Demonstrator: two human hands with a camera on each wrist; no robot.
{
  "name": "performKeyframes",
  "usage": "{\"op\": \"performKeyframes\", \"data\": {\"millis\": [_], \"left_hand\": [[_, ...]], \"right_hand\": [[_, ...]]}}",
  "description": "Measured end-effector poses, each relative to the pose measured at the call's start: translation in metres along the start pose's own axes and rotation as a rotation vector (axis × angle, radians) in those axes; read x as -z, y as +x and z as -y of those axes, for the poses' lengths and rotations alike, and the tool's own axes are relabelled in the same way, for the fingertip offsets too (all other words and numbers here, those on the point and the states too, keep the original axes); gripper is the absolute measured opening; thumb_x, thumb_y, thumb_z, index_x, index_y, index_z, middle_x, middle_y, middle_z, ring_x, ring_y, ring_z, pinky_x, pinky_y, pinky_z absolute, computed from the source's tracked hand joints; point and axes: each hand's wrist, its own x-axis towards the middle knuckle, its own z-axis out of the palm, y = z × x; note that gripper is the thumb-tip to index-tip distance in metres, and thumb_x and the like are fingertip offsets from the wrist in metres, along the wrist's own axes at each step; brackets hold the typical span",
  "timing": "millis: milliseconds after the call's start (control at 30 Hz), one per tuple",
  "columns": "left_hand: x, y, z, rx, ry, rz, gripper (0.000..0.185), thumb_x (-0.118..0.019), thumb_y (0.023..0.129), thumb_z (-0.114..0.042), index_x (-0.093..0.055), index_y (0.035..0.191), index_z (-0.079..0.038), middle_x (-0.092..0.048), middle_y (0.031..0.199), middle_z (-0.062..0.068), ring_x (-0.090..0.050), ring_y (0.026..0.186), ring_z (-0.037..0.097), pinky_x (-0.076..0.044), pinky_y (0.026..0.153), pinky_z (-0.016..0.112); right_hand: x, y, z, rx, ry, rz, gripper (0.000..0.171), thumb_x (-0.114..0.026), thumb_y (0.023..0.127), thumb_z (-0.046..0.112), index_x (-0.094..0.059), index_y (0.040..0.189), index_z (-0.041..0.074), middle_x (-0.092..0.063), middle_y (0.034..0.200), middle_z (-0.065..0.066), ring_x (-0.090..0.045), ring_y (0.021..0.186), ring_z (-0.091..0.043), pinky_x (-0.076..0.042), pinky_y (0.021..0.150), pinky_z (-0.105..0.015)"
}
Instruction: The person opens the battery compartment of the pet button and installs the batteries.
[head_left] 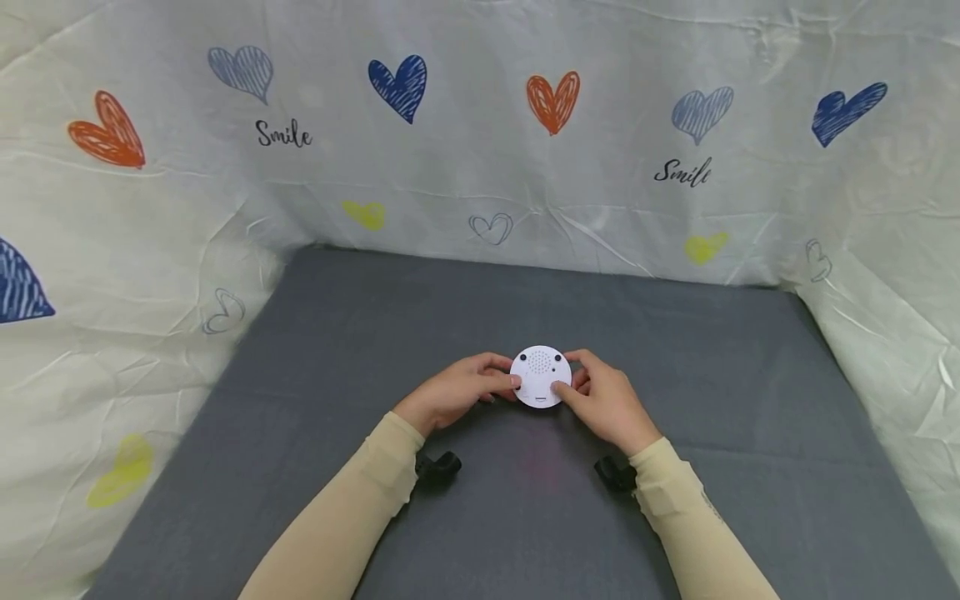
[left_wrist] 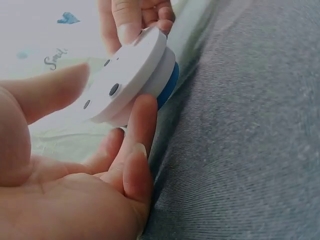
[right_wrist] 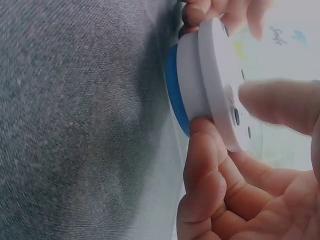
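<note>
A round white device (head_left: 540, 380) is held between both hands above the grey surface. Its upturned face has a patch of small speaker holes and dark round feet. From the side, the wrist views show a stepped white body (left_wrist: 134, 82) with a blue band (right_wrist: 175, 87) on its lower side. My left hand (head_left: 463, 390) grips the left edge, thumb on the face and fingers against the side. On the right edge, my right hand (head_left: 609, 403) pinches the device with its thumb on the face and fingers beneath. The device's underside is hidden.
Dark grey cloth (head_left: 420, 308) covers the tabletop. A white sheet (head_left: 465, 167) with printed hearts and "Smile" lettering hangs behind and along both sides. Black wrist mounts (head_left: 442, 465) sit at both wrists, just inside the beige sleeves (head_left: 352, 500).
</note>
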Motion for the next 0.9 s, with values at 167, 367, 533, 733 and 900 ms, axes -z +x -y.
{"op": "performKeyframes", "data": {"millis": [167,367,533,733,900], "left_hand": [[0.003,0.004,0.003,-0.034,-0.083,0.012,0.046,-0.066,0.108,-0.026,-0.058,0.147,-0.004,-0.075,0.124,0.009,-0.068,0.115,0.015,-0.045,0.102,0.034],[0.004,0.005,0.003,-0.034,-0.155,-0.025,0.040,-0.063,0.110,-0.022,-0.058,0.144,-0.001,-0.068,0.132,0.011,-0.067,0.121,0.019,-0.047,0.113,0.040],[0.002,0.005,0.002,-0.024,-0.221,-0.072,0.043,-0.067,0.110,-0.024,-0.056,0.143,0.002,-0.060,0.143,0.018,-0.066,0.131,0.027,-0.051,0.118,0.044],[-0.001,0.003,-0.005,-0.077,-0.295,-0.068,0.047,-0.070,0.108,-0.025,-0.053,0.143,0.001,-0.058,0.144,0.019,-0.068,0.130,0.028,-0.056,0.111,0.040],[-0.004,0.004,-0.010,-0.108,-0.282,-0.050,0.043,-0.071,0.107,-0.022,-0.055,0.140,0.000,-0.060,0.139,0.017,-0.068,0.130,0.025,-0.055,0.112,0.039]], "right_hand": [[0.003,-0.002,-0.003,0.016,0.019,-0.038,0.039,-0.072,0.105,0.021,-0.064,0.142,0.010,-0.075,0.098,-0.007,-0.067,0.080,-0.015,-0.052,0.072,-0.035],[0.001,0.001,-0.002,-0.012,0.086,-0.041,0.028,-0.071,0.106,0.019,-0.060,0.132,0.017,-0.079,0.098,-0.006,-0.074,0.078,-0.014,-0.054,0.072,-0.034],[0.000,0.003,0.000,0.010,0.166,-0.035,0.021,-0.071,0.107,0.026,-0.060,0.123,0.018,-0.081,0.098,-0.005,-0.078,0.082,-0.016,-0.059,0.073,-0.034],[0.004,0.006,0.000,-0.024,0.335,-0.049,0.036,-0.068,0.106,0.050,-0.062,0.113,0.015,-0.082,0.107,-0.010,-0.083,0.092,-0.026,-0.064,0.085,-0.037],[0.006,0.006,-0.003,-0.053,0.435,-0.032,0.041,-0.067,0.107,0.048,-0.061,0.112,0.008,-0.080,0.114,-0.018,-0.082,0.100,-0.031,-0.065,0.089,-0.039]]}}
